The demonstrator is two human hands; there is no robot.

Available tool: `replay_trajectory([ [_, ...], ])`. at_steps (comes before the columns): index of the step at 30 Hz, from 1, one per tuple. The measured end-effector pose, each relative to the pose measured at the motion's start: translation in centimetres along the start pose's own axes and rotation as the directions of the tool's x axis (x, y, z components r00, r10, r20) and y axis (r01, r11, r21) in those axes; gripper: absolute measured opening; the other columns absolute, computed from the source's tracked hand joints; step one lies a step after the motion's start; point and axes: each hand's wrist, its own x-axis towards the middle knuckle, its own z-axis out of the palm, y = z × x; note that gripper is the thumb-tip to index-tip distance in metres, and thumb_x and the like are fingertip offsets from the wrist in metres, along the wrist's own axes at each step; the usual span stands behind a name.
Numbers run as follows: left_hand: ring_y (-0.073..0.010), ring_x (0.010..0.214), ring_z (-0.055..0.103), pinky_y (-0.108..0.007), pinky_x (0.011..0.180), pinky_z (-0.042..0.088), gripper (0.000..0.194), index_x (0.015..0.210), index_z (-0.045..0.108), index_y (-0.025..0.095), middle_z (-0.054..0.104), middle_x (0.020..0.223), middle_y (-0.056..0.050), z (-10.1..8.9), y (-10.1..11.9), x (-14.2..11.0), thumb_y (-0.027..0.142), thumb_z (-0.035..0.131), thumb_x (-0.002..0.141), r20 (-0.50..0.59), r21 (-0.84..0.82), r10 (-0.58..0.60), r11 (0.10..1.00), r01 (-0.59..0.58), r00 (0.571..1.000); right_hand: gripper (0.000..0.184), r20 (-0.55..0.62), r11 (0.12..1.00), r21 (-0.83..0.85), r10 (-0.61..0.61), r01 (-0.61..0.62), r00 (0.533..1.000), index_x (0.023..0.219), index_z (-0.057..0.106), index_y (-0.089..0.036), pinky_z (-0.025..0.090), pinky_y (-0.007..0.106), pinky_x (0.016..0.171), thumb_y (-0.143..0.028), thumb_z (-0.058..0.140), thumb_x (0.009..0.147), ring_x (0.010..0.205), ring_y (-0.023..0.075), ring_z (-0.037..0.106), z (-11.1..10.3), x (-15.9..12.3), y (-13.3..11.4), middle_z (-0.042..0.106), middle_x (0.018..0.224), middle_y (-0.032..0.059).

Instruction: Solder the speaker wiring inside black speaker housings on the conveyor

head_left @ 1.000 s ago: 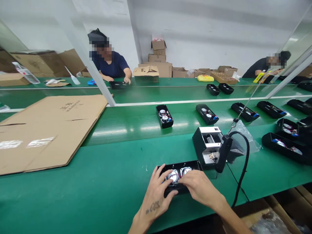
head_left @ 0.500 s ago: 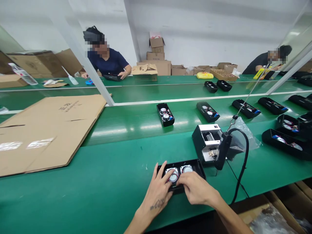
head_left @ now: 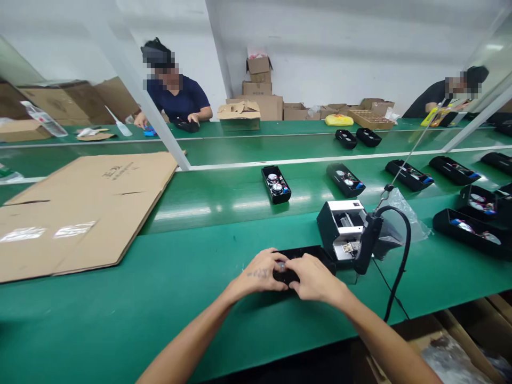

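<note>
Two bare hands are working close together over a black housing (head_left: pixel 296 254) on the green surface (head_left: pixel 120 320). The housing is lying directly beneath and just beyond the fingertips, its long axis running left to right across the person's front. The left hand (head_left: pixel 262 272) is covering its left end, while the right hand (head_left: pixel 314 277) is reaching over the middle, leaving the right end pointing toward a black-and-white machine (head_left: pixel 346 229). Neither hand is clearly nearer; both are meeting at the housing. Each is curving partly open, thumb standing apart from bent fingers; whether either is pinching a part or gripping the wall is remaining hidden. Half a second earlier, two round silver parts were showing inside; now the hands are screening nearly all of them, the left hand is lying flatter, and its thumb is almost meeting the right thumb at the near side.
</note>
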Motion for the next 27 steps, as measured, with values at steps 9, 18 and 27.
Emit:
replay_trajectory([
  [9, -0.0147, 0.077, 0.063, -0.024, 0.061, 0.038, 0.037, 0.069, 0.077, 0.020, 0.079, 0.107, 0.002, -3.0, -1.6, 2.8, 0.056, 0.089, 0.067, 0.153, -0.198, -0.049, 0.977, 0.079, 0.987, 0.047, 0.076, 0.999, -0.005, 0.044, -0.044, 0.996, 0.121, 0.078, -0.024, 0.043, 0.029, 0.071, -0.034, 0.087, 0.076, 0.102, 0.0332, 0.076, -2.8, 4.1, 1.4, 0.082, 0.105, 0.0068],
  [18, -0.0152, 0.079, 0.062, -0.024, 0.063, 0.037, 0.037, 0.064, 0.076, 0.020, 0.078, 0.113, 0.002, -2.9, -1.4, 2.5, 0.054, 0.092, 0.064, 0.161, -0.281, -0.061, 0.954, 0.106, 0.985, 0.048, 0.090, 0.995, 0.012, 0.094, -0.096, 0.992, 0.117, 0.081, -0.025, 0.041, 0.029, 0.070, -0.042, 0.093, 0.074, 0.101, 0.0326, 0.076, -2.7, 4.2, 1.0, 0.082, 0.103, 0.0073],
  [27, -0.0161, 0.082, 0.060, -0.024, 0.065, 0.038, 0.041, 0.067, 0.075, 0.019, 0.075, 0.110, 0.001, -3.0, -1.6, 2.8, 0.055, 0.093, 0.060, 0.162, -0.325, -0.055, 0.940, 0.106, 0.985, 0.035, 0.145, 0.984, 0.071, 0.153, -0.164, 0.978, 0.092, 0.085, -0.026, 0.036, 0.026, 0.059, -0.041, 0.100, 0.065, 0.080, 0.0221, 0.074, -3.5, 5.6, 1.2, 0.078, 0.079, -0.0022],
])
